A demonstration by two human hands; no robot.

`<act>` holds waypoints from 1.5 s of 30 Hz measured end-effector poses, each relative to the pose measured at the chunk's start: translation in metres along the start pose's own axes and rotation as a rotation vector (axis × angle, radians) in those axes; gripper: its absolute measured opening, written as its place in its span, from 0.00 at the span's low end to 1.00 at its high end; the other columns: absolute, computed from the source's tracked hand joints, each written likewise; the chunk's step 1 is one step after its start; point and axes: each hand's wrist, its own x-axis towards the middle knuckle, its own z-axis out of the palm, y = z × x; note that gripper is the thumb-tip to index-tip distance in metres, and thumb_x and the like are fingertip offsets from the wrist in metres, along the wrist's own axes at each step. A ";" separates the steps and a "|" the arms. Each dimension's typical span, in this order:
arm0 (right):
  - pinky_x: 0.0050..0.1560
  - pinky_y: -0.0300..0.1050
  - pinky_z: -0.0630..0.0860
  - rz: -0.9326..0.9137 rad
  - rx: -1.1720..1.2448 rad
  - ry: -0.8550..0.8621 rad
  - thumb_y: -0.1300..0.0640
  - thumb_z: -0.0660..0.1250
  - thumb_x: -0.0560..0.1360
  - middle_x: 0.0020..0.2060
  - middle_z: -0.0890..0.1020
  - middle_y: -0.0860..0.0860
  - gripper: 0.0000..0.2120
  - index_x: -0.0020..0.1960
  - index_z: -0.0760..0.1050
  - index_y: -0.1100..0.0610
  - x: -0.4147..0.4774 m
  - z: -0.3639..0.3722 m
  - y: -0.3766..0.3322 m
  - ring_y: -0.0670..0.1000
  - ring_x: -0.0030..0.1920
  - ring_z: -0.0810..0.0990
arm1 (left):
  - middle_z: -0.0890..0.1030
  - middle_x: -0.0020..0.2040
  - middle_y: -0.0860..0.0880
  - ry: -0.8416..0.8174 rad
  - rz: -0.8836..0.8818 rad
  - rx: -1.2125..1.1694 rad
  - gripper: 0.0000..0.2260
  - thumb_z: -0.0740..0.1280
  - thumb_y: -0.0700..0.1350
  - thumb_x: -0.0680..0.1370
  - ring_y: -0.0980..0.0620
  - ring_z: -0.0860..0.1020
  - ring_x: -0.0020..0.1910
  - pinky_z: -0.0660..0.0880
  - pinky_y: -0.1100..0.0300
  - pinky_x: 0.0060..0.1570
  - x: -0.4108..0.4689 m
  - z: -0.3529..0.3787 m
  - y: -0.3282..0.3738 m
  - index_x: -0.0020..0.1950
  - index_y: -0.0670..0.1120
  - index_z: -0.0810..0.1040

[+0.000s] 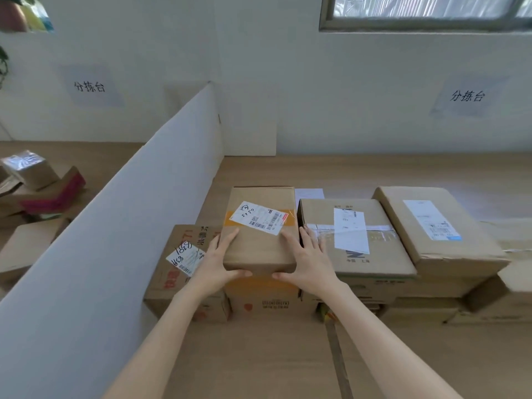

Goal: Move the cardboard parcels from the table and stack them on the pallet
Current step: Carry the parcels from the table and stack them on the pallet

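A brown cardboard parcel (259, 243) with orange tape and a white shipping label sits on top of another box in a row of parcels on the wooden table (259, 358). My left hand (218, 263) presses its left side, thumb along the near top edge. My right hand (305, 260) holds its right side the same way. A lower parcel with a scribbled label (184, 272) stands to the left. To the right lie a wide parcel with a long white label (354, 240) and another parcel with a blue-edged label (431, 226). No pallet is in view.
A white divider panel (129, 211) runs diagonally along the left of the table. Behind it lie several more boxes and a red-marked flattened carton (51, 197). The white wall at the back carries two paper signs (466, 96). More boxes sit under the right-hand parcels.
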 end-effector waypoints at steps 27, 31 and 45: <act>0.61 0.49 0.71 -0.126 0.481 0.198 0.44 0.78 0.63 0.67 0.64 0.48 0.39 0.69 0.63 0.38 0.010 -0.106 -0.034 0.50 0.63 0.68 | 0.67 0.68 0.60 0.209 0.169 0.000 0.46 0.72 0.71 0.54 0.53 0.69 0.64 0.69 0.47 0.65 -0.007 -0.087 0.082 0.71 0.68 0.61; 0.56 0.44 0.68 -0.139 0.479 0.233 0.46 0.79 0.64 0.66 0.66 0.47 0.38 0.70 0.64 0.40 0.002 -0.138 -0.029 0.48 0.60 0.67 | 0.69 0.67 0.59 0.224 0.221 0.036 0.45 0.73 0.67 0.57 0.55 0.69 0.62 0.68 0.51 0.63 -0.008 -0.097 0.116 0.72 0.65 0.62; 0.61 0.45 0.70 0.047 0.450 0.432 0.45 0.79 0.63 0.65 0.69 0.47 0.38 0.69 0.66 0.41 -0.097 -0.232 0.118 0.48 0.63 0.68 | 0.70 0.66 0.58 0.079 0.461 0.056 0.46 0.71 0.71 0.54 0.54 0.70 0.63 0.70 0.47 0.63 0.018 0.011 0.283 0.71 0.66 0.63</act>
